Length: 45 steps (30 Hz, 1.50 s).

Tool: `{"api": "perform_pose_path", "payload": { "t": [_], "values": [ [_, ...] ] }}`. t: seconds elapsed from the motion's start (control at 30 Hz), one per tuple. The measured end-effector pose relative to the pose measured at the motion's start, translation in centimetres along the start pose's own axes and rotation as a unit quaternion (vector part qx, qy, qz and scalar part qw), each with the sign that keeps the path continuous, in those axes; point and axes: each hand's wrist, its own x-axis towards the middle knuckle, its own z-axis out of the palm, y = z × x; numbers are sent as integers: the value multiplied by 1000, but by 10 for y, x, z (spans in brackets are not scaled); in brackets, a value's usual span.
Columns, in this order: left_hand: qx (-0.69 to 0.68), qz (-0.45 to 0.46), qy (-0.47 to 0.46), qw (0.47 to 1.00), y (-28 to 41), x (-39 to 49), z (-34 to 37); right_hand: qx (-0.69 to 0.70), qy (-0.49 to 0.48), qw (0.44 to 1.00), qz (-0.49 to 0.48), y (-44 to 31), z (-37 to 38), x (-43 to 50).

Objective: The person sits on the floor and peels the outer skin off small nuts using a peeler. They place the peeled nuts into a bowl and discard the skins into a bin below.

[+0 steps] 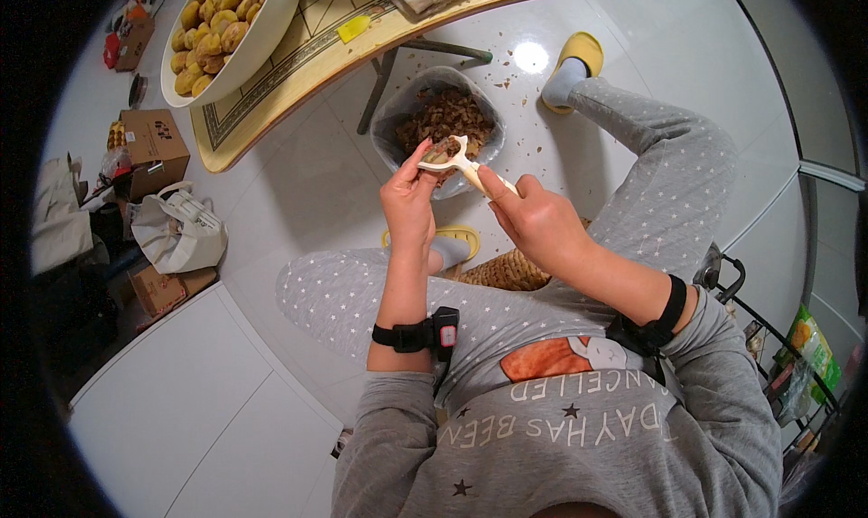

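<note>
My right hand grips the handle of a cream-coloured Y-shaped peeler. Its head lies over a small potato that my left hand pinches in its fingers. The peeler's head and my fingers hide much of this potato, so how much skin it bears is hard to tell. Directly below both hands stands a bin lined with a clear plastic bag. Brown peelings lie heaped inside it.
A white bowl of unpeeled-looking potatoes stands on a low patterned table, beside a yellow tag-like piece. Peeling scraps dot the floor. Cardboard boxes and a white bag sit left; a black wire rack is at right.
</note>
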Motion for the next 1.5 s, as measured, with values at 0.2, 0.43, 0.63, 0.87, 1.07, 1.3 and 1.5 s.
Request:
{"api": "perform_pose_path", "payload": {
  "t": [0.2, 0.43, 0.63, 0.87, 1.07, 1.3, 1.5],
  "values": [
    [-15, -12, -8, 1000, 3, -1, 0, -4, 0, 1000, -10, 1, 0, 0],
    [-50, -39, -27, 998, 4, -5, 5, -5, 21, 1000, -17, 3, 1, 4],
    [-59, -34, -28, 997, 2, -6, 11, 70, 34, 997, 26, 5, 3, 8],
    [-57, -30, -25, 998, 1, -1, 7, 139, 29, 987, 79, 6, 3, 13],
    [-54, -3, 11, 998, -3, 0, 7, 111, -10, 991, 74, -7, 0, 7],
    [83, 70, 79, 991, -3, 1, 7, 110, -23, 992, 64, -13, -2, 4],
    [104, 92, 85, 987, -1, -1, 10, 101, -19, 993, 60, -13, 0, 4]
  ]
}}
